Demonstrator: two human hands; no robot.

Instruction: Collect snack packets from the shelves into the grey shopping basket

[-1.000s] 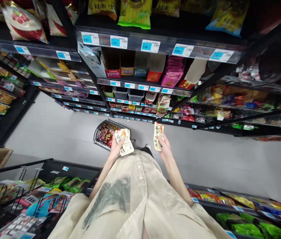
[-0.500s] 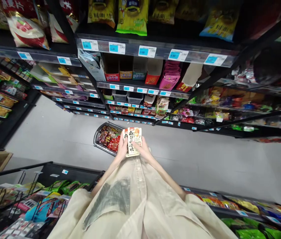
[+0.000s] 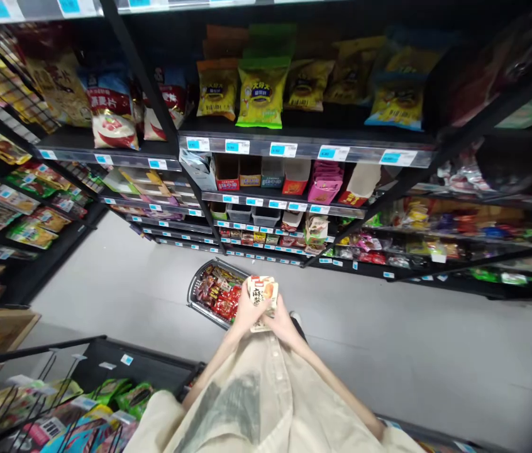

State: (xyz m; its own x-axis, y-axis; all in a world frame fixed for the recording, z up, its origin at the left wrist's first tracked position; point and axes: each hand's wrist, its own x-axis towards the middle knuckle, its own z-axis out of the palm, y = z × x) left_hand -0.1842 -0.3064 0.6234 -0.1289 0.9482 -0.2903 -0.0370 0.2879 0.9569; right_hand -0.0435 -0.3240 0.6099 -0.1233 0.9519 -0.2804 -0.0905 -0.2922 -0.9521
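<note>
Close in front of my body I hold cream-coloured snack packets [image 3: 263, 290] with dark lettering and a red mark at the top. My left hand [image 3: 246, 311] grips their left side, with its thumb across the front. On the lower right side my right hand [image 3: 281, 319] has its fingers closed round them. The packets look stacked together; how many I cannot tell. Just left of my hands, a black shopping basket [image 3: 195, 277] stands on the floor, filled with red and dark snack packets [image 3: 221, 290].
Ahead is a shelf [image 3: 256, 138] with yellow snack bags [image 3: 262, 94] and, lower down, small boxes and pink packets [image 3: 326, 181]. Shelves [image 3: 11, 277] line the left side, and a display rack [image 3: 105, 358] stands at lower left. Grey floor [image 3: 388, 333] stretches to the right.
My view has tilted up, so the shelves and hands appear lower. The two packets that showed side by side are now squared together, and my left thumb lies over their front.
</note>
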